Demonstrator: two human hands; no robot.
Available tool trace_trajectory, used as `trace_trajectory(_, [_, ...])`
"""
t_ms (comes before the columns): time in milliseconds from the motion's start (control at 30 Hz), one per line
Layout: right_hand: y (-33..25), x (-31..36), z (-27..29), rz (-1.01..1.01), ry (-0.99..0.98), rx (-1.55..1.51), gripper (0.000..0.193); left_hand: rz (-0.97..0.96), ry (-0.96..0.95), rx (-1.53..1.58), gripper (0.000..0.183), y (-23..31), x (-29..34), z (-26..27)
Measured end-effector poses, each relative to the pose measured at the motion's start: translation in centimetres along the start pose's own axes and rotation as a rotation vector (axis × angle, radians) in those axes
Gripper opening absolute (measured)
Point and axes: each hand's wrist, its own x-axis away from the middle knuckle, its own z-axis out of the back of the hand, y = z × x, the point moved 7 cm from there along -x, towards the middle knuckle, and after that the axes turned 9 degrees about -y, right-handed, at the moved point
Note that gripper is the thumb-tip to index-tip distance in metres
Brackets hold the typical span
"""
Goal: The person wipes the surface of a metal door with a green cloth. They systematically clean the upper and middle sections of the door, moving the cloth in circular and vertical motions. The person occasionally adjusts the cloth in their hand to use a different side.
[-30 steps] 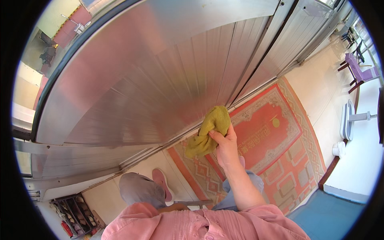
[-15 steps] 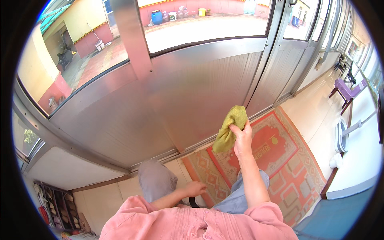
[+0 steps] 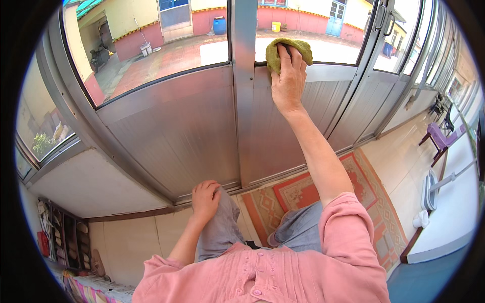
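My right hand (image 3: pixel 289 83) presses a folded olive-green cloth (image 3: pixel 275 56) against the door, its fingers bent over the cloth. The cloth sits at the lower edge of the glass pane (image 3: pixel 333 51), beside an upright metal post (image 3: pixel 244 81). Below the pane is a ribbed metal door panel (image 3: pixel 283 131). My left hand (image 3: pixel 206 199) lies on my knee with its fingers laid over the grey trousers (image 3: pixel 222 222), holding nothing.
A patterned red rug (image 3: pixel 303 189) covers part of the tiled floor by the door. Door handles (image 3: pixel 389 24) are at the upper right. A shoe rack (image 3: pixel 70 237) stands at lower left. On the right are a purple chair (image 3: pixel 442 134) and a white wall.
My right hand has brought the cloth up and forward from above the rug onto the pane's lower edge. My left hand has moved left onto my knee. The view has shifted.
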Motion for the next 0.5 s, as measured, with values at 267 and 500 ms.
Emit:
trace_trajectory(267, [3.0,-1.7,1.7,0.117,-0.019,-0.071,0.058,0.078,-0.055,-0.196,0.013,-4.3,0.8,0.3])
trace_trajectory(500, [14.0,-2.9,3.2,-0.250,0.211,-0.342,0.039,0.141,-0.127,-0.083,0.018,-5.2,-1.3,-0.6])
